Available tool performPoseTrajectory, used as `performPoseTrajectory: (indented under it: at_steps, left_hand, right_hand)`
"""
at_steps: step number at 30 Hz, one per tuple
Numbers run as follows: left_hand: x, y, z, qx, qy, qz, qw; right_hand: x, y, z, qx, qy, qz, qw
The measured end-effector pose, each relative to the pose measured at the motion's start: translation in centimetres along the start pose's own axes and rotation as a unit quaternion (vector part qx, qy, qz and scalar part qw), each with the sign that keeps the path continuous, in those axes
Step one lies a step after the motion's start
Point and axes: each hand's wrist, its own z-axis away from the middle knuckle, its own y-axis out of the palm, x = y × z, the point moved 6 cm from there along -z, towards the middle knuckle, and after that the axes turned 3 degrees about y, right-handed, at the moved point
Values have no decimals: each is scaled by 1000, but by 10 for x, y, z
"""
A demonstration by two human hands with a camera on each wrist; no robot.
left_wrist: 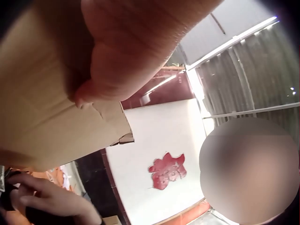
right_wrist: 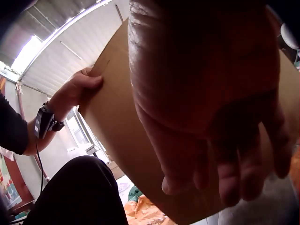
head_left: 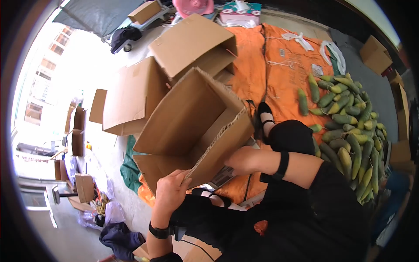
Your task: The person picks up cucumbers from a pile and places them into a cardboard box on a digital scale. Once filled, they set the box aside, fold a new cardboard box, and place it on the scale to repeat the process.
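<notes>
An open cardboard box (head_left: 179, 118) is tilted in front of the person, its mouth and inside facing up toward the head camera. The left hand (head_left: 171, 192) grips the box's near edge, thumb on the outer wall, as the right wrist view also shows for that left hand (right_wrist: 77, 89). Beside the box's outer right wall is the right hand (head_left: 241, 160), partly hidden by it in the head view. In the right wrist view the right hand (right_wrist: 206, 103) has its fingers extended downward and holds nothing. A greyish printed thing (head_left: 221, 175) lies below that hand.
Two more open cartons, one brown carton (head_left: 126, 94) and a larger carton (head_left: 192, 43), stand just beyond. Many green-yellow cucumber-like vegetables (head_left: 349, 126) are heaped at right on an orange sheet (head_left: 283, 65). A green cloth (head_left: 130, 168) lies left of the box.
</notes>
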Motion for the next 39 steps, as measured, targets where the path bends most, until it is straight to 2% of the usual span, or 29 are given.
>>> performPoseTrajectory:
  at_steps: [1, 3, 4, 5, 8, 9, 11, 12, 14, 16, 18, 20, 22, 24, 26, 27, 28, 29, 30, 31, 32, 34, 35, 36, 39]
  left_hand:
    - [-3, 9, -1, 5, 8, -21, 1000]
    - [-15, 22, -6, 30, 11, -65, 997]
    - [-17, 28, -6, 45, 24, -57, 997]
    - [-13, 27, -7, 27, 17, -56, 998]
    - [-14, 29, -12, 17, 22, -57, 998]
    - [-12, 30, -13, 19, 1, -62, 998]
    - [-4, 31, -12, 26, -47, -42, 998]
    - [-3, 33, -12, 33, -42, -41, 998]
    - [-1, 32, -12, 6, -48, -57, 997]
    - [1, 37, -13, 7, -47, -51, 998]
    - [3, 37, -16, -9, -46, -50, 998]
    - [4, 36, -19, -15, -51, -60, 997]
    - [8, 34, -19, -25, -69, -61, 995]
    - [4, 34, -18, -28, -75, -63, 995]
    - [2, 35, -17, -32, -66, -54, 996]
    - [0, 35, -17, -33, -72, -51, 996]
    - [-1, 33, -17, -40, -79, -53, 995]
    - [-3, 33, -18, -44, -73, -62, 994]
    - [-4, 33, -17, -45, -68, -70, 994]
    - [-2, 34, -16, -49, -68, -71, 994]
    - [-2, 34, -15, -52, -74, -70, 993]
    - [-5, 33, -16, -59, -66, -67, 994]
    - [-5, 32, -15, -62, -71, -67, 993]
    - [-2, 34, -15, -45, -82, -61, 994]
    - [1, 34, -15, -26, -93, -51, 994]
  right_hand:
    - [3, -1, 1, 24, 9, -3, 1000]
    - [2, 12, -7, -8, -18, 28, 999]
    - [8, 4, 0, 23, -3, 23, 999]
    - [11, 1, 2, 47, 9, 11, 999]
    - [12, 6, -4, -4, -8, -7, 1000]
    - [11, 7, -5, -6, 2, -16, 1000]
    - [16, 4, -5, -42, -33, -8, 999]
    - [17, 4, -5, -44, -27, -14, 999]
    - [24, -5, -2, -117, -61, -30, 991]
    - [26, -16, 7, -137, -48, -44, 988]
    - [27, -39, 24, -179, -83, -77, 977]
    - [21, -61, 45, -226, -116, -112, 961]
    - [5, -87, 76, -258, -133, -199, 936]
    - [-33, -107, 117, -399, -170, -299, 850]
    - [-91, -101, 148, -495, -58, -319, 806]
    - [-126, -88, 165, -516, 54, -350, 780]
    - [-170, -69, 177, -531, 90, -373, 755]
    - [-198, -53, 201, -518, 212, -299, 772]
    - [-240, -16, 219, -550, 276, -128, 778]
    - [-267, 18, 240, -489, 396, -70, 774]
    - [-290, 61, 265, -465, 481, 0, 743]
    - [-302, 121, 312, -357, 602, 10, 714]
    - [-309, 160, 334, -337, 643, 4, 688]
    - [-305, 186, 351, -242, 694, -56, 675]
    - [-281, 227, 372, -201, 707, -71, 674]
